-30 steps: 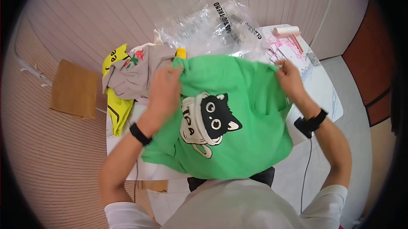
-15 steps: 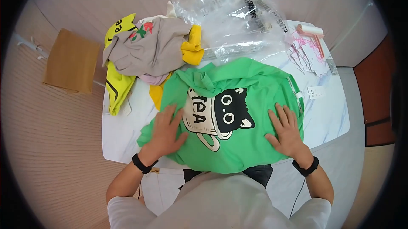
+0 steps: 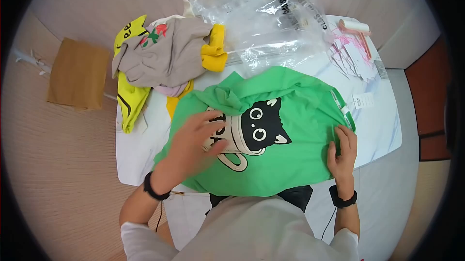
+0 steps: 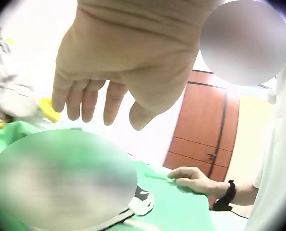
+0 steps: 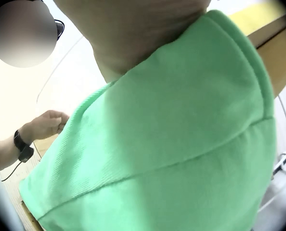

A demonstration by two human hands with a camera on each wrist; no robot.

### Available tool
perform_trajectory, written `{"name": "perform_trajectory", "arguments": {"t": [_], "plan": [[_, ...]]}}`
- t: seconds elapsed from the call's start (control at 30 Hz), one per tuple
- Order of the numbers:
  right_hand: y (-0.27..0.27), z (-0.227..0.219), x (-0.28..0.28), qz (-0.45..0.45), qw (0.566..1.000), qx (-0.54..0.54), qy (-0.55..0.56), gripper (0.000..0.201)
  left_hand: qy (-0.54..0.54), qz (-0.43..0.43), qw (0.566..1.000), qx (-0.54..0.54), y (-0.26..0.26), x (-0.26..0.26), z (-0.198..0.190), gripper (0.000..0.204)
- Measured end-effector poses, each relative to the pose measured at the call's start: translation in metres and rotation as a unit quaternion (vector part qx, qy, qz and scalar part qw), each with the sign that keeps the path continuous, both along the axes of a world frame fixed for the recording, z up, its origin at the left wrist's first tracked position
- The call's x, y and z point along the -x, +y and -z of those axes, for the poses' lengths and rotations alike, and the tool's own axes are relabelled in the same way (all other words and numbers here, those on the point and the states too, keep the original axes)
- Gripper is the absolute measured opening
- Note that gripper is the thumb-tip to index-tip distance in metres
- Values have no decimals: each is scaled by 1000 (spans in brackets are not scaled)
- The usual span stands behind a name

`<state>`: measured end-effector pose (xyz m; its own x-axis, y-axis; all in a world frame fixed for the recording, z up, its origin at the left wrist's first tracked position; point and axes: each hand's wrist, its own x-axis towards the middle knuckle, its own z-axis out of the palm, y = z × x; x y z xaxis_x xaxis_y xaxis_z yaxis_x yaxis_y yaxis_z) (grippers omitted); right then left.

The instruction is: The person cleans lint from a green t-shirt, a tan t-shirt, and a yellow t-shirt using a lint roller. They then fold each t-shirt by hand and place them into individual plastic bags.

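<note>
A green sweatshirt [image 3: 300, 115] printed with a black cat in a mug lies bunched on the table in front of me. My left hand [image 3: 191, 145] is raised over its left part, fingers spread and blurred, covering some of the mug print; the left wrist view shows that palm [image 4: 128, 62] holding nothing. My right hand [image 3: 343, 157] rests at the sweatshirt's right edge, below the neckband, its thumb apart from the fingers. In the right wrist view, green fabric [image 5: 181, 130] with a seam hides the right fingers. A white paper tag [image 3: 363, 100] lies beside the neckband.
A pile of clothes, with a grey top [image 3: 169, 50] uppermost, lies at the back left of the table [image 3: 382, 125]. Clear plastic bags [image 3: 256, 23] lie at the back. Several paper tags [image 3: 351, 57] and a lint roller [image 3: 356, 26] are at the back right.
Both hands held the sweatshirt's far part up, then lay flat on it. Since then the left hand has lifted and the right hand has slid right to the edge.
</note>
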<state>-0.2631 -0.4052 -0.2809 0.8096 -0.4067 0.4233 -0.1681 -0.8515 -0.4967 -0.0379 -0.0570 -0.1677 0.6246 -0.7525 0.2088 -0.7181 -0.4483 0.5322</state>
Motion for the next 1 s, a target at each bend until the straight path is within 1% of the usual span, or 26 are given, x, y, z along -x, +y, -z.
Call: {"name": "perform_trajectory", "arguments": {"t": [0.07, 0.13, 0.17, 0.2, 0.27, 0.3, 0.33, 0.37, 0.4, 0.43, 0.47, 0.5, 0.6, 0.63, 0.7, 0.73, 0.77, 0.8, 0.83, 0.87, 0.9, 0.93, 0.97, 1.0], "plan": [[-2, 4, 11, 42, 998, -26, -31, 43, -11, 114, 993, 35, -67, -3, -7, 42], [8, 6, 28, 81, 995, -11, -55, 46, -31, 216, 973, 72, -132, -5, 3, 46], [15, 7, 35, 102, 993, -4, -67, 48, -48, 243, 966, 72, -165, -6, 9, 49], [26, 9, 42, 152, 985, 1, -84, 51, -65, 270, 958, 72, -195, -8, 16, 51], [51, 20, 59, 251, 961, 11, -117, 57, -107, 287, 951, 45, -251, -16, 38, 54], [62, 34, 73, 295, 950, -24, -96, 64, -128, 294, 947, 32, -271, -19, 51, 55], [73, 46, 81, 317, 931, -123, -131, 63, -148, 290, 945, 23, -283, -23, 68, 52], [83, 57, 85, 335, 900, -221, -168, 62, -169, 287, 943, 12, -294, -31, 85, 49], [89, 64, 88, 347, 859, -316, -206, 61, -190, 282, 940, 2, -303, -35, 91, 46], [88, 70, 97, 292, 824, -443, -198, 57, -178, 288, 940, -48, -307, -36, 87, 41], [83, 77, 109, 228, 773, -562, -188, 53, -166, 292, 937, -101, -307, -38, 83, 37], [81, 83, 117, 153, 706, -668, -176, 49, -156, 291, 931, -155, -308, -39, 79, 34], [77, 73, 118, 147, 681, -693, -185, 34, -97, 303, 944, -93, -300, -38, 73, 25], [70, 64, 124, 171, 699, -679, -144, 21, -101, 311, 943, -66, -297, -38, 68, 23], [46, 74, 142, 180, 818, -532, -127, 11, -107, 316, 943, -5, -287, -37, 51, 20], [29, 77, 156, 217, 869, -434, -98, 5, -124, 330, 935, 22, -283, -33, 38, 19], [8, 68, 171, 231, 917, -317, -67, 7, -141, 342, 928, 49, -281, -26, 21, 17], [-16, 65, 190, 260, 937, -226, -65, 7, -158, 352, 919, 75, -279, -17, 5, 16], [-41, 58, 206, 284, 948, -129, -65, 8, -160, 367, 908, 121, -280, -5, -9, 17], [-64, 30, 216, 320, 933, -146, -79, 9, -166, 378, 895, 168, -284, 10, -24, 18], [-100, 14, 237, 329, 927, -155, -95, 13, -170, 356, 897, 199, -286, 30, -39, 20], [-155, 11, 281, 330, 922, -185, -83, 19, -175, 331, 898, 229, -287, 52, -54, 22], [-201, -11, 305, 353, 917, -150, -109, 25, -174, 322, 886, 285, -288, 72, -68, 24], [-252, -31, 336, 373, 904, -155, -140, 30, -156, 314, 885, 306, -291, 94, -74, 22]]}}
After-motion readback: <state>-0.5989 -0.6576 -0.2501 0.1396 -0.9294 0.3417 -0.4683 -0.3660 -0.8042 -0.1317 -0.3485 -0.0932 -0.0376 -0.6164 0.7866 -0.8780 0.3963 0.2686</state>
